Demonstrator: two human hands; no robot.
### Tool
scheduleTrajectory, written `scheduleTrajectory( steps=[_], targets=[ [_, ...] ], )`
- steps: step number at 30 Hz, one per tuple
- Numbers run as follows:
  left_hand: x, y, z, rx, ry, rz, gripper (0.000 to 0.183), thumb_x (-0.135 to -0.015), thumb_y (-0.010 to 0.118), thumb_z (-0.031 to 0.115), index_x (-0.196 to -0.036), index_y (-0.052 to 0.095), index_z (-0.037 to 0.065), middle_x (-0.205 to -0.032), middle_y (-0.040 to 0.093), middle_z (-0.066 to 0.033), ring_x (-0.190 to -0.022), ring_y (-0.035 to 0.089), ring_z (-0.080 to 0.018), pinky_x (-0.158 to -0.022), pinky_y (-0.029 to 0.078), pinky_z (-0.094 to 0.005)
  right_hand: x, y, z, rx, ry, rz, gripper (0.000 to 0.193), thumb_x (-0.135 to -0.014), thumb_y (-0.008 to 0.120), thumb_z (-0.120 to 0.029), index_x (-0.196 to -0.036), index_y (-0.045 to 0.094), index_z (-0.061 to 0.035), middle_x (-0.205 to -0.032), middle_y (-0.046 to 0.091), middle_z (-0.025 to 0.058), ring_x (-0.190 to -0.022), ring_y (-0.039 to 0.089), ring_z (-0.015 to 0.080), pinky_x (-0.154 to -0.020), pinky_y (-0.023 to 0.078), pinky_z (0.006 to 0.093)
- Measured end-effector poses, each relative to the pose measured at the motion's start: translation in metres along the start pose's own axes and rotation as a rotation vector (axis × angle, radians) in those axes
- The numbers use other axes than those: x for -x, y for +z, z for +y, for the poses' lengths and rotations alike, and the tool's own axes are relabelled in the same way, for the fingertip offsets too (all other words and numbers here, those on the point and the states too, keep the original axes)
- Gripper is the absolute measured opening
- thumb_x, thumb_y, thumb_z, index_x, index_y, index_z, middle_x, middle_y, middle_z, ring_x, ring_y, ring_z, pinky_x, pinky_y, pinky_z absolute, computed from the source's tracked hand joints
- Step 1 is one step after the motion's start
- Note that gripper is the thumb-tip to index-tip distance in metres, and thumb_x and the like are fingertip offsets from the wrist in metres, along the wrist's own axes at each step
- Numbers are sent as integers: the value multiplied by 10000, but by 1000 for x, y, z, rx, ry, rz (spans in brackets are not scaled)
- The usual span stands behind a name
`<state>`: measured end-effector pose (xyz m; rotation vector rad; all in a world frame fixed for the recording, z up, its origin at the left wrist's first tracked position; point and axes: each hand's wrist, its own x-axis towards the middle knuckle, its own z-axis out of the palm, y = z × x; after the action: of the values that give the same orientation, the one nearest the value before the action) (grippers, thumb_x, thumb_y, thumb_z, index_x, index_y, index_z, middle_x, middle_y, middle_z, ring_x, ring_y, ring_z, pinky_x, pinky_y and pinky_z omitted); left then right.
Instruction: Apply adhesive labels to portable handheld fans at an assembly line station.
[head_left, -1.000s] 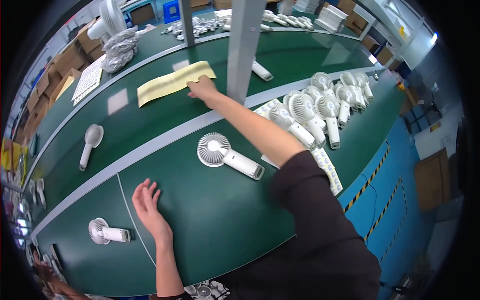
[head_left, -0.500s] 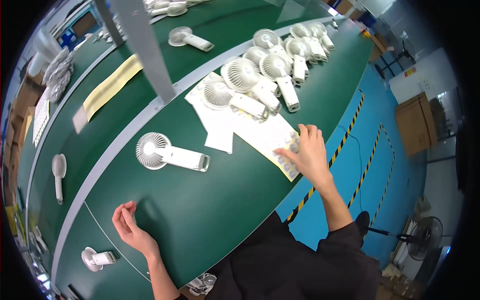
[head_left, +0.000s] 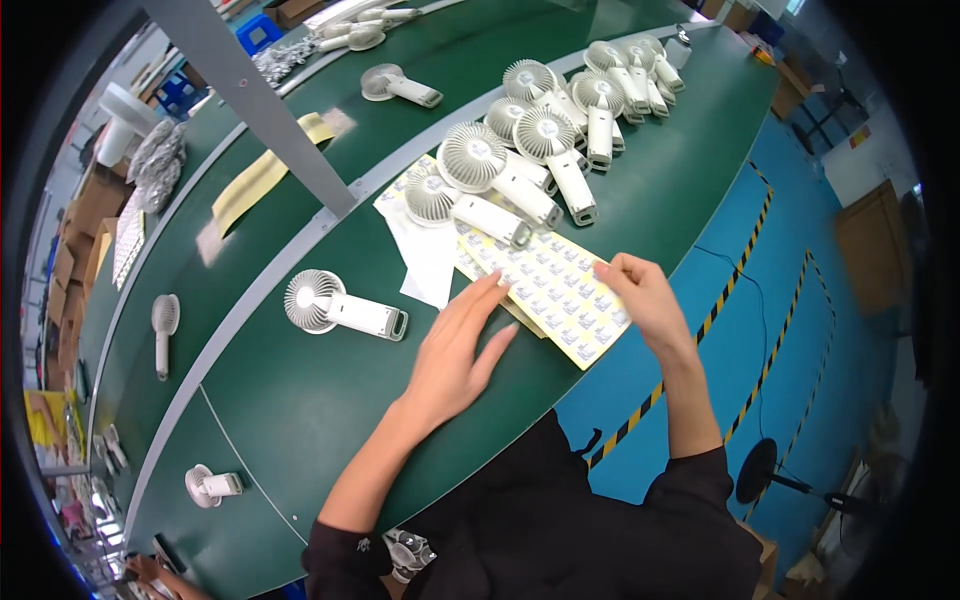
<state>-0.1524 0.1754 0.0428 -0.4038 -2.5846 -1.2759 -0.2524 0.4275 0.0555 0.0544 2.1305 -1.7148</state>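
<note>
A sheet of stickers (head_left: 570, 300), pale with yellow margins and rows of small grey-blue prints, lies over the bench's near edge. My right hand (head_left: 648, 305) pinches at the sheet's right edge; the curled fingers partly hide the contact. My left hand (head_left: 450, 355) lies open, fingers stretched and fingertips on the sheet's left margin. Just beyond the hands, white handheld fans are piled, and a front fan (head_left: 490, 218) rests on the sheet's far part. White backing paper (head_left: 428, 262) sits beside it. A single handheld fan (head_left: 365, 315) lies left of my left hand.
A grey metal post (head_left: 270, 110) rises from the rail along the green bench (head_left: 300, 420). More fans lie beyond the rail, and a small fan (head_left: 212, 485) is at lower left. A yellow strip (head_left: 250, 190) lies past the rail. Blue floor with striped tape borders the right side.
My left hand has moved right and forward from over the bare bench to the sticker sheet. My right hand has gone from spread fingers to a pinch at the sheet's edge. The view has shifted slightly.
</note>
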Motion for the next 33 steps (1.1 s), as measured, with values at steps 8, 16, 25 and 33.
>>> scheduleTrajectory(
  steps=[8,16,25,33],
  targets=[
    [-54,28,-39,147,-165,6,472,-1044,503,311,-1394,500,-5,-1534,405,-237,-1385,431,-404,-1132,364,-421,30,-14,-71,-227,-125,-229,233,-976,618,-156,-780,553,-48,-729,563,-37,-612,485,4,-557,387,209],
    [-23,-32,7,764,-404,237,484,-1102,380,357,-1392,465,-20,-1138,645,-127,-1027,629,-198,-978,462,-342,45,34,-111,-406,-938,-143,207,-939,577,-184,-869,582,10,-793,583,-3,-694,509,49,-617,384,202],
    [100,-124,21,584,-296,761,678,-998,605,91,-1531,197,-6,-1266,623,-196,-1160,622,-208,-988,487,-341,30,190,-80,-60,-488,-981,189,-1011,575,-125,-1084,599,47,-1157,660,121,-1018,636,167,-870,496,311],
    [172,-178,-40,479,-464,1151,707,-990,550,-1,-1565,142,35,-1298,612,-212,-1121,654,-217,-972,505,-349,-45,255,-28,786,-991,-470,447,-878,763,-281,-1180,594,2,-989,649,154,-844,664,281,-740,525,387]
  ],
)
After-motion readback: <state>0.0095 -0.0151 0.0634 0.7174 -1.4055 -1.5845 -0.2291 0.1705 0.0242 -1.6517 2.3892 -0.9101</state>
